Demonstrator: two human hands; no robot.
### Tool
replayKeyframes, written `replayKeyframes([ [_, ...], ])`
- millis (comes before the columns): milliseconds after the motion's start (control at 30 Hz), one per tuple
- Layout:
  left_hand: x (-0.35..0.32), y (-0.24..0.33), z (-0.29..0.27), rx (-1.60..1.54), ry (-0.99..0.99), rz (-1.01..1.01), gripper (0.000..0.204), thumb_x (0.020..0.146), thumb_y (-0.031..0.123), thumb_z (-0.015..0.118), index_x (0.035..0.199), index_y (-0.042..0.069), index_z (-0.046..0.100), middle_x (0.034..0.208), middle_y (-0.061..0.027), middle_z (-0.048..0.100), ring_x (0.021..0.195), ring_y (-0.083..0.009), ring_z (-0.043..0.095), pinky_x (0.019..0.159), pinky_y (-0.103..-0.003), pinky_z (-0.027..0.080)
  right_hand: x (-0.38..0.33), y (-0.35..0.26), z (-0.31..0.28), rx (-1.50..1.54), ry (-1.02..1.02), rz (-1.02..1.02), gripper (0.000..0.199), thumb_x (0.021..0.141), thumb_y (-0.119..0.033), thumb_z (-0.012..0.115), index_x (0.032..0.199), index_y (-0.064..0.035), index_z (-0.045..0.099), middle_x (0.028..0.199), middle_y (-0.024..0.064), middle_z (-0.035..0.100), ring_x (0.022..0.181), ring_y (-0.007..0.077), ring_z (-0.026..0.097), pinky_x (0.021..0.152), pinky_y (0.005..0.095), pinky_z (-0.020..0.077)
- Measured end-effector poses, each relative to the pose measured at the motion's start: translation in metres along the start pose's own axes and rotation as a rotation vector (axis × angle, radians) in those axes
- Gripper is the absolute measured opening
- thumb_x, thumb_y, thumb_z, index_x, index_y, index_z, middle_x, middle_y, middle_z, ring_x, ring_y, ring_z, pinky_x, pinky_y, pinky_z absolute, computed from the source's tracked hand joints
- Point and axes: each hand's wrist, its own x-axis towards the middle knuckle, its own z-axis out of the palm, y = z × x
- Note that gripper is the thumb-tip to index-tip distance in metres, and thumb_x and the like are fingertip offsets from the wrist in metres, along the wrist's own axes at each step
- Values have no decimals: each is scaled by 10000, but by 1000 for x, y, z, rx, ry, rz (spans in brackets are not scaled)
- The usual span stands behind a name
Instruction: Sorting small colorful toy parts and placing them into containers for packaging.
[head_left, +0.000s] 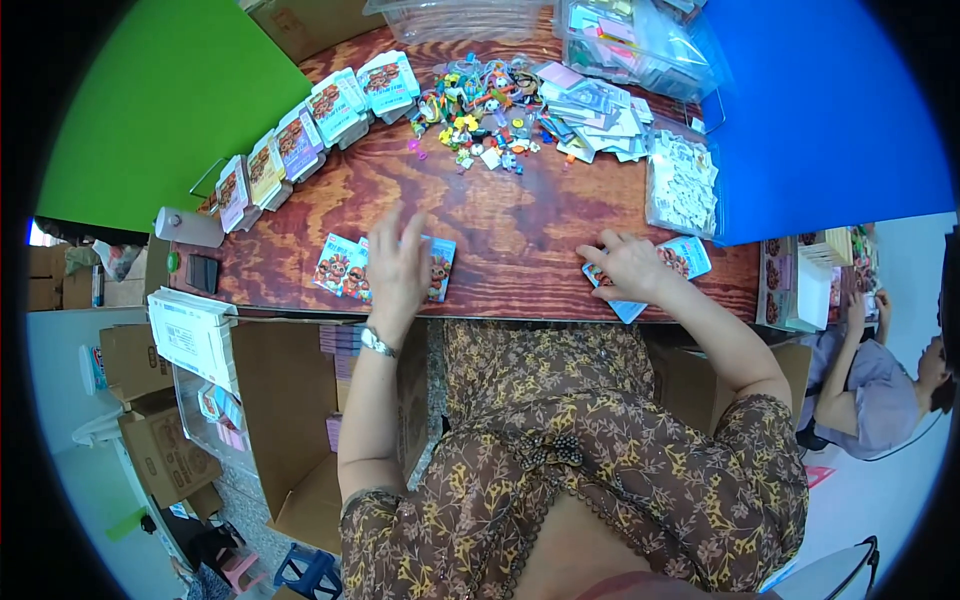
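You sit at a dark, wood-grained tabletop (520, 230), with a green panel (170, 110) standing at its far left and a blue panel (830, 110) at its far right. Clear plastic bins (640, 40) of paper packs stand along the far edge. A curved row of stacked card packs (310, 125) runs from the left edge toward the far middle. Beside the blue panel lies a clear bag of small white pieces (682, 182). In the far middle sits a heap of small colourful toy trinkets (480, 105), and just right of it a loose pile of flat cards and wrappers (600, 115).

Your left hand (398, 262) lies flat with the fingers spread, palm down, pressing on a fan of printed cards (345, 268) at the near edge of the tabletop, left of centre; it grips nothing. A watch (377, 343) sits on that wrist. Your right hand (628, 265) is curled over a second small set of printed cards (680, 260) at the near edge on the right, its fingers resting on the top card; whether they pinch it you cannot tell.

Below the tabletop on the left stand open cardboard boxes (290, 420). Another person (880, 385) sits at the far right.
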Motion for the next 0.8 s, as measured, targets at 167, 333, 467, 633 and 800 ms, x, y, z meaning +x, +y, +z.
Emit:
replayKeyframes([
  [167, -17, 59, 25, -456, -96, 167, 622, 804, 69, 722, 1382, 34, 494, 1369, -236, 495, 1258, -412, 494, 1073, -490, 423, 36, 15, 4, 802, 31, 178, 393, 927, -331, 683, 1233, -93, 617, 1080, 114, 660, 940, 222, 691, 777, 381, 564],
  [333, -13, 110, 63, -725, -81, 128, 1098, 716, 191, 862, 1552, -34, 187, 1574, -283, 273, 1450, -447, 304, 1193, -509, 270, 61, -24, -6, 2154, 165, 498, 343, 1051, -265, 537, 1298, -30, 573, 1178, 61, 672, 1046, 149, 658, 887, 312, 560],
  [467, 3, 116, 80, -889, -50, -43, 1152, 651, 150, 895, 1546, -28, 193, 1557, -282, 301, 1432, -454, 333, 1174, -497, 310, 72, -53, 2, 2181, 130, 539, 331, 1069, -322, 496, 1202, -46, 622, 1109, 58, 670, 957, 130, 648, 829, 317, 555],
  [633, 17, 110, 83, -823, 22, -130, 944, 637, 213, 930, 1397, -1, 412, 1283, -220, 583, 1147, -356, 619, 945, -421, 520, 78, -22, -3, 1677, 51, 256, 425, 1057, -393, 488, 1215, -17, 611, 1153, 94, 684, 1015, 213, 649, 864, 396, 534],
  [800, 16, 102, 95, -970, -142, -474, 688, 634, 234, 951, 1169, 16, 577, 1129, -147, 683, 970, -225, 699, 826, -351, 565, 106, 64, -19, 194, 620, 241, 262, 924, -223, 591, 1136, -79, 642, 1106, 144, 650, 1032, 346, 617, 837, 466, 519],
])
